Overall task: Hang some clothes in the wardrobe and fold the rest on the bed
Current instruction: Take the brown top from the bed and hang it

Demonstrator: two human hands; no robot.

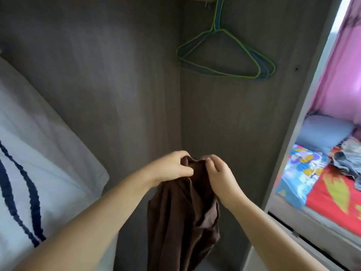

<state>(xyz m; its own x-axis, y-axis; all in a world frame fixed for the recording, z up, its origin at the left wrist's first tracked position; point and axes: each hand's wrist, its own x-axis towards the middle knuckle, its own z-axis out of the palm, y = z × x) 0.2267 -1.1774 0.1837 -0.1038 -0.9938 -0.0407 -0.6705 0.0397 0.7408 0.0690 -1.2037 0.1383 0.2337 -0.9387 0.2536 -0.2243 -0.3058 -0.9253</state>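
A dark brown garment (183,216) hangs down in front of the open wardrobe (117,85). My left hand (172,167) pinches its top edge on the left. My right hand (220,175) grips the same top edge on the right, close beside the left. Several wire hangers (259,64), green and blue, hang bunched together from the rail at the top, above and to the right of my hands. They carry no clothes.
A white garment with dark blue stripes (39,153) hangs at the left inside the wardrobe. To the right, past the wardrobe's side panel (304,106), is a bed (332,192) with a bright sheet, a blue pillow (322,132) and a heap of clothes (347,159). A pink curtain (340,71) hangs behind.
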